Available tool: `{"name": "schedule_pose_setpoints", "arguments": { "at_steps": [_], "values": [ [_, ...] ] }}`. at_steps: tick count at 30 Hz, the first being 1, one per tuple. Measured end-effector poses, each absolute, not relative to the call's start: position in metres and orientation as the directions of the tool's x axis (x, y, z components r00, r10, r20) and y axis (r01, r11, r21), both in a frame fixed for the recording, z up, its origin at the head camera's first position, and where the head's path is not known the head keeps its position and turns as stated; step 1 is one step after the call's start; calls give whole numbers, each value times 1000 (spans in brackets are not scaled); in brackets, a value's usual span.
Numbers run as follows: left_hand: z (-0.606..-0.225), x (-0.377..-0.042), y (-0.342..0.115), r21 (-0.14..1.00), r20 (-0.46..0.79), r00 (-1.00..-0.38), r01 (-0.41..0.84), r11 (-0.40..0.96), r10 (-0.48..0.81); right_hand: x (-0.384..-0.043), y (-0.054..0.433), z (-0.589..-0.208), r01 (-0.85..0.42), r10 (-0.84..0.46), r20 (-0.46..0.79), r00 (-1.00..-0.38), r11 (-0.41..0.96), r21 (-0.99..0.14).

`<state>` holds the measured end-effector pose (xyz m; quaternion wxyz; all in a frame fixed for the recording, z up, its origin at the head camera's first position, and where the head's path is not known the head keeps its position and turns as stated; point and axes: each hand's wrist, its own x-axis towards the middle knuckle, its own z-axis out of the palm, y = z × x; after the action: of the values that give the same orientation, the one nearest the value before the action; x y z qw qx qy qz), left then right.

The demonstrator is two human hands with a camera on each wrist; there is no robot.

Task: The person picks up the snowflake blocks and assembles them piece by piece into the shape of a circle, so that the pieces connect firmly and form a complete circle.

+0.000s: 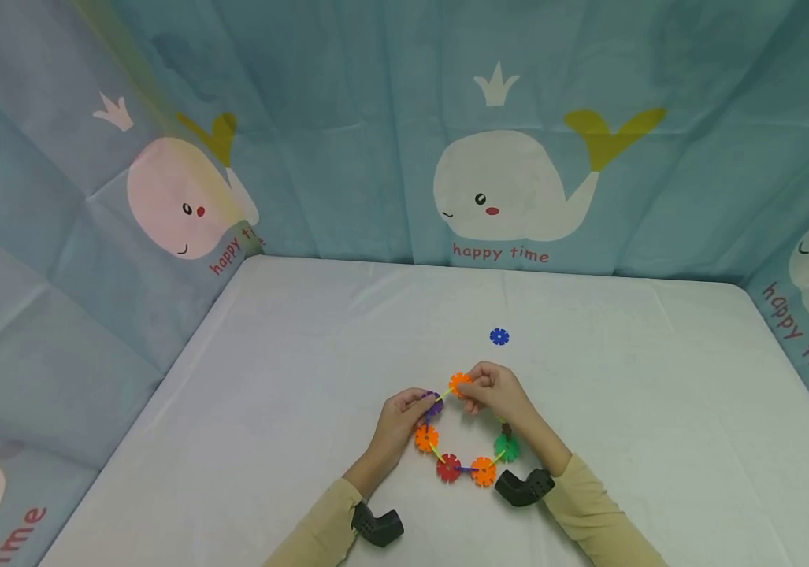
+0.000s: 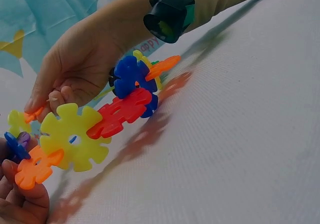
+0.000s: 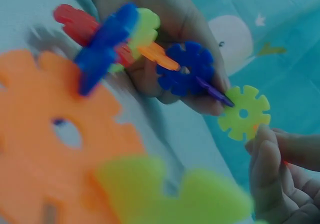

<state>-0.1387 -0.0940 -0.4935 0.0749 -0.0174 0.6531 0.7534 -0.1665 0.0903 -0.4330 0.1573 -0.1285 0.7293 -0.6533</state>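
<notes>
A chain of snowflake-shaped plastic discs curves between both hands, with orange [image 1: 426, 438], red [image 1: 449, 468] and green [image 1: 506, 447] discs among thin edge-on ones. At its left side my left hand [image 1: 398, 419] pinches a purple disc [image 1: 436, 406]. My right hand [image 1: 505, 394] pinches an orange disc [image 1: 457, 383] at the top. In the right wrist view a yellow disc [image 3: 244, 113] spans the gap between the hands, slotted to a purple disc [image 3: 215, 91]. Whether the chain closes behind the right hand is hidden.
A single blue disc [image 1: 499, 337] lies on the white table [image 1: 291, 378] beyond the hands. Black wrist cameras sit on both forearms. A blue curtain [image 1: 347, 157] printed with whales stands around the table's back and sides.
</notes>
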Motion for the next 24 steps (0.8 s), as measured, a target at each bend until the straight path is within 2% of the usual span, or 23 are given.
{"name": "schedule_pose_setpoints", "arguments": {
  "at_steps": [9,16,20,24],
  "values": [
    [-481,-135,-96,983,-115,-983,-134,-123,146,-172,94,-450,-50,-472,-13,-881,122,-991],
    [-472,-133,-94,983,-124,-982,-141,-114,142,-175,92,-464,-159,-424,72,-903,175,-972],
    [-485,-138,-95,978,-131,-983,-149,-147,127,-184,95,-462,-339,-369,214,-905,318,-886],
    [-491,-139,-95,974,-121,-986,-141,-179,117,-199,113,-467,-448,-314,326,-892,516,-730]
  ]
}}
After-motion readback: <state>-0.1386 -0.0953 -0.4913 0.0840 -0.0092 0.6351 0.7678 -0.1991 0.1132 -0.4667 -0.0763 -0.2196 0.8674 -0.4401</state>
